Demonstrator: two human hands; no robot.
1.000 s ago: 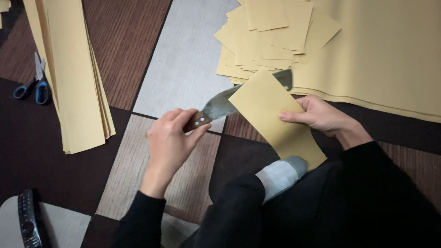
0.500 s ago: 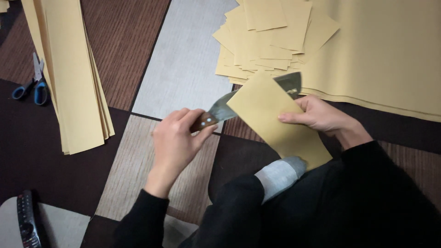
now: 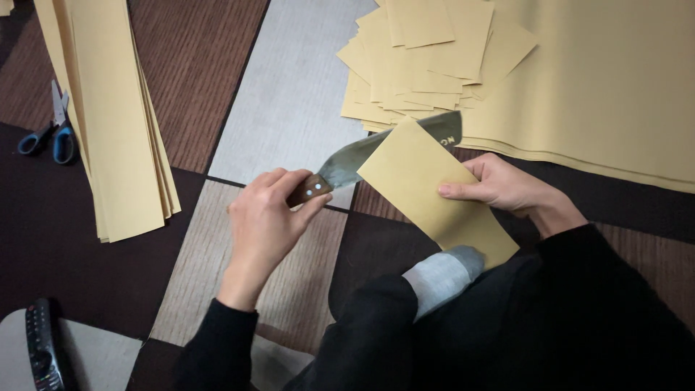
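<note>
The left hand [image 3: 264, 217] is closed round the wooden handle of a knife [image 3: 340, 170], whose blade runs up and to the right, passing under a folded tan sheet [image 3: 427, 188]. The right hand [image 3: 499, 187] pinches that sheet at its right edge, thumb on top. The sheet's long axis slants down-right toward the grey sock [image 3: 441, 275], crossing the blade.

Lying underfoot: a patchwork floor covering [image 3: 289, 94] of grey, brown-striped and dark panels, spreading away from the fingertips on every side. Sitting far beyond the fingers, at the lower corner: a pale round surface [image 3: 94, 362]. Falling evenly: soft light.
</note>
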